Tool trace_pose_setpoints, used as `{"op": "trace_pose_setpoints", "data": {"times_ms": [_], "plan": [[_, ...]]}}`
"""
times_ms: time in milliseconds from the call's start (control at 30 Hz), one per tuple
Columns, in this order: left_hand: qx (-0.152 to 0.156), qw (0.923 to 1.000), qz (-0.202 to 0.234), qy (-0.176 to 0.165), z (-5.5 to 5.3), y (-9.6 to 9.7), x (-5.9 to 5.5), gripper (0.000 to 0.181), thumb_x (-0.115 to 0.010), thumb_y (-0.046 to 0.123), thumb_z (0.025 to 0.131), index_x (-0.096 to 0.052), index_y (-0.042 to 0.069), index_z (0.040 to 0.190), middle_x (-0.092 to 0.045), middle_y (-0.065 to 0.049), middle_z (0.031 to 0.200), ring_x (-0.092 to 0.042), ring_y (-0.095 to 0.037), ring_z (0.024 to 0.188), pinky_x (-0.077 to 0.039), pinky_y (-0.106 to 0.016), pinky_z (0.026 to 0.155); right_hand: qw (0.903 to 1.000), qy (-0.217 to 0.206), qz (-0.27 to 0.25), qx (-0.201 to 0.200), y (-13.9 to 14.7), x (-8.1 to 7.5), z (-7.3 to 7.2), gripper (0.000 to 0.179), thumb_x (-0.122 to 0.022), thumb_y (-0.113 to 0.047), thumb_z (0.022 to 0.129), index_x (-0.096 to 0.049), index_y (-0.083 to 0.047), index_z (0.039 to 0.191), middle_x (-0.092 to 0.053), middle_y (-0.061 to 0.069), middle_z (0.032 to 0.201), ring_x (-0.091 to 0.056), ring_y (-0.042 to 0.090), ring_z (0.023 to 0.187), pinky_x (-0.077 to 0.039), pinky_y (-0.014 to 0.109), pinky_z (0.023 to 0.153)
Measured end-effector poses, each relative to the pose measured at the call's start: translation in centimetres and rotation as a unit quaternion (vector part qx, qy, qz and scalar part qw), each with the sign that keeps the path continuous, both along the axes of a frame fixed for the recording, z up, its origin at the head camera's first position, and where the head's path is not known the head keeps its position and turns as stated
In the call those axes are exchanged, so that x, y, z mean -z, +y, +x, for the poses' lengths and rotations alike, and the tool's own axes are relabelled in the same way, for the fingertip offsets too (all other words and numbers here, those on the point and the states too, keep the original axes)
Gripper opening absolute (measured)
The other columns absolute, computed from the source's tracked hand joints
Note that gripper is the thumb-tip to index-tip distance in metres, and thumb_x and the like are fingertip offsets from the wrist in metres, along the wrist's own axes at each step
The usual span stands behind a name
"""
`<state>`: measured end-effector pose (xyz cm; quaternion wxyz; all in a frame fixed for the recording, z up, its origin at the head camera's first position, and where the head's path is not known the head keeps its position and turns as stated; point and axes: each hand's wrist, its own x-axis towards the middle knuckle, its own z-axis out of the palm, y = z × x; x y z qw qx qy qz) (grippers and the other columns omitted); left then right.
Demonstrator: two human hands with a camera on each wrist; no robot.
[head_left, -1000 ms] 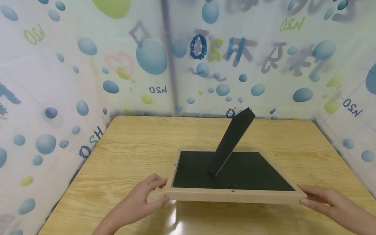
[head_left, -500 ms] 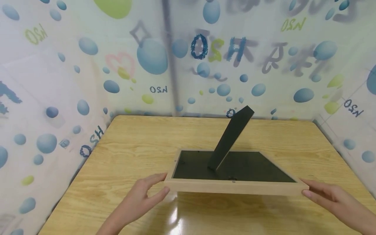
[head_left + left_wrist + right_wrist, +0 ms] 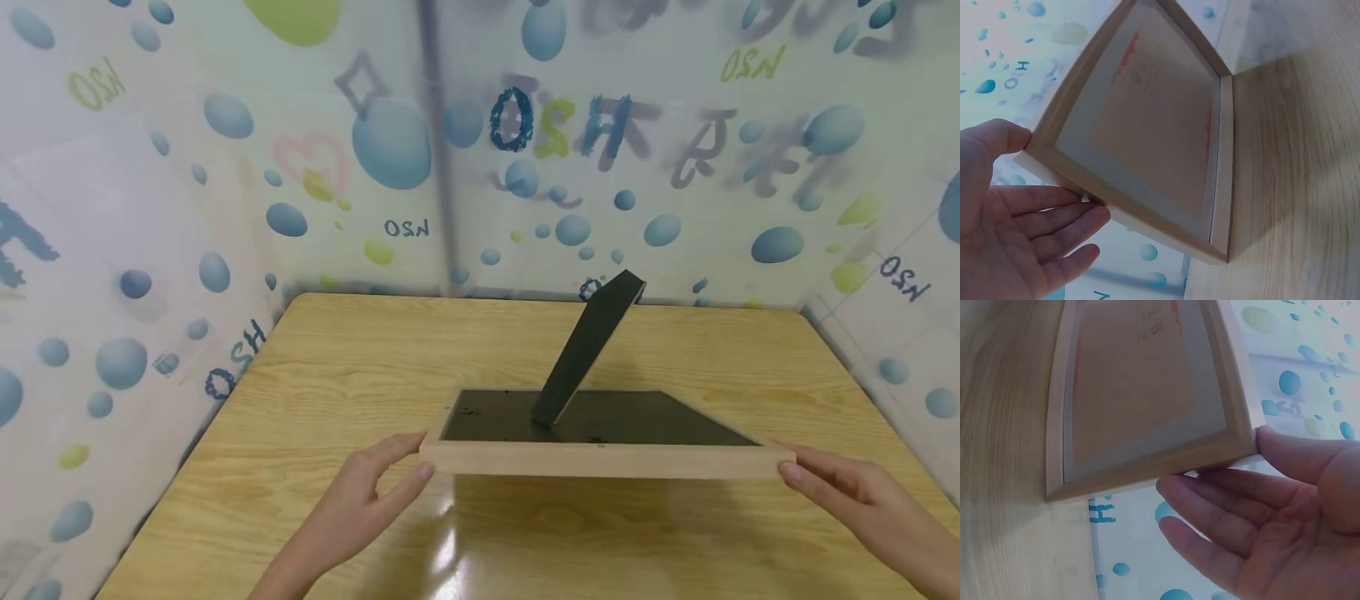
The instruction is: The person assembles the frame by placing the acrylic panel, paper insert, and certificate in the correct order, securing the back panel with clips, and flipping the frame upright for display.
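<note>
A picture frame with a light wooden border lies face down, tilted, its near edge lifted and its far edge down at the table. Its black stand leg sticks up from the dark backing. My left hand pinches the near left corner between thumb and fingers. At the near right corner, my right hand grips with the thumb on the near side. From below, the left wrist view shows the frame's front with a peach-coloured picture inside a pale margin; the same picture appears in the right wrist view.
A wood-grain table carries the frame, with a shadow and bright glare beneath the raised edge. Behind and at both sides hangs a pale curtain printed with blue and green drops and letters.
The frame's near edge has risen, so its dark backing looks narrower. Both hands have moved up slightly with it, keeping their hold on the corners.
</note>
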<state>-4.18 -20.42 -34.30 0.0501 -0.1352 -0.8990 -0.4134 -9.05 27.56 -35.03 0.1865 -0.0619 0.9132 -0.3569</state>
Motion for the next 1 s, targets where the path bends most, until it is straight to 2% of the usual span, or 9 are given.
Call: {"op": "trace_pose_setpoints", "data": {"times_ms": [233, 367, 467, 600, 767, 800, 900, 1000], "plan": [[-0.027, 0.9991, 0.029, 0.013, -0.1, 0.4, -0.3, 0.037, -0.059, 0.025, 0.09, -0.059, 0.002, 0.119, -0.063, -0.004, 0.111, -0.057, -0.021, 0.106, -0.045, -0.05, 0.088, 0.9996, 0.006, 0.011, 0.025, -0.3, -0.6, 0.0, 0.065, -0.028, -0.034, 0.101, -0.025, 0.026, 0.128, -0.035, 0.042, 0.126, -0.036, 0.056, 0.113, -0.047, 0.055, 0.078], [-0.031, 0.9981, 0.041, 0.033, -0.2, 0.5, -0.3, 0.032, -0.06, 0.023, 0.089, -0.062, 0.005, 0.115, -0.064, 0.002, 0.107, -0.058, -0.016, 0.101, -0.047, -0.047, 0.086, 0.999, 0.024, 0.015, 0.035, -0.3, -0.8, 0.1, 0.066, -0.029, -0.033, 0.101, -0.024, 0.027, 0.127, -0.039, 0.042, 0.123, -0.039, 0.055, 0.111, -0.048, 0.052, 0.076], [-0.034, 0.997, 0.05, 0.049, -0.3, 0.5, -0.4, 0.026, -0.061, 0.021, 0.088, -0.065, 0.009, 0.111, -0.065, 0.005, 0.104, -0.059, -0.012, 0.099, -0.048, -0.044, 0.085, 0.9985, 0.027, 0.016, 0.045, -0.4, -1.1, 0.1, 0.067, -0.029, -0.035, 0.1, -0.024, 0.026, 0.128, -0.041, 0.041, 0.123, -0.04, 0.055, 0.111, -0.046, 0.056, 0.077], [-0.049, 0.9951, 0.057, 0.065, -0.5, 0.5, -0.4, 0.022, -0.061, 0.018, 0.088, -0.067, 0.008, 0.107, -0.066, 0.004, 0.103, -0.06, -0.012, 0.098, -0.049, -0.041, 0.084, 0.9976, 0.029, 0.016, 0.061, -0.7, -1.5, 0.0, 0.067, -0.029, -0.041, 0.099, -0.032, 0.018, 0.131, -0.042, 0.036, 0.126, -0.035, 0.054, 0.115, -0.042, 0.062, 0.078], [-0.059, 0.9928, 0.069, 0.078, -1.2, 0.5, -0.6, 0.023, -0.063, 0.017, 0.086, -0.067, 0.006, 0.107, -0.067, 0.001, 0.103, -0.06, -0.013, 0.097, -0.049, -0.041, 0.082, 0.996, 0.049, -0.008, 0.074, -0.7, -1.5, -0.7, 0.06, -0.032, -0.043, 0.097, -0.045, 0.006, 0.131, -0.05, 0.027, 0.125, -0.033, 0.052, 0.117, -0.04, 0.061, 0.077], [-0.058, 0.9925, 0.074, 0.078, -1.4, 0.5, -0.7, 0.023, -0.064, 0.017, 0.086, -0.067, 0.007, 0.107, -0.067, 0.001, 0.103, -0.06, -0.013, 0.097, -0.05, -0.041, 0.082, 0.9955, 0.059, -0.011, 0.073, -0.7, -1.4, -0.8, 0.058, -0.034, -0.042, 0.097, -0.046, 0.004, 0.13, -0.052, 0.024, 0.124, -0.037, 0.046, 0.117, -0.041, 0.06, 0.077], [-0.052, 0.9918, 0.083, 0.082, -2.0, 0.4, -0.8, 0.024, -0.065, 0.015, 0.085, -0.067, 0.004, 0.106, -0.068, -0.001, 0.101, -0.061, -0.015, 0.096, -0.05, -0.041, 0.082, 0.9911, 0.116, -0.02, 0.063, -0.5, -1.0, -1.4, 0.047, -0.041, -0.033, 0.097, -0.05, 0.002, 0.128, -0.062, 0.005, 0.114, -0.05, 0.011, 0.11, -0.049, 0.036, 0.076], [-0.048, 0.9907, 0.091, 0.088, -2.6, 0.3, -0.9, 0.025, -0.066, 0.01, 0.083, -0.066, -0.001, 0.106, -0.068, -0.005, 0.098, -0.063, -0.018, 0.094, -0.051, -0.038, 0.082, 0.9849, 0.16, -0.032, 0.057, -0.6, -0.8, -1.8, 0.046, -0.049, -0.026, 0.095, -0.047, 0.005, 0.129, -0.063, -0.013, 0.106, -0.044, -0.018, 0.092, -0.043, 0.011, 0.064]]}}
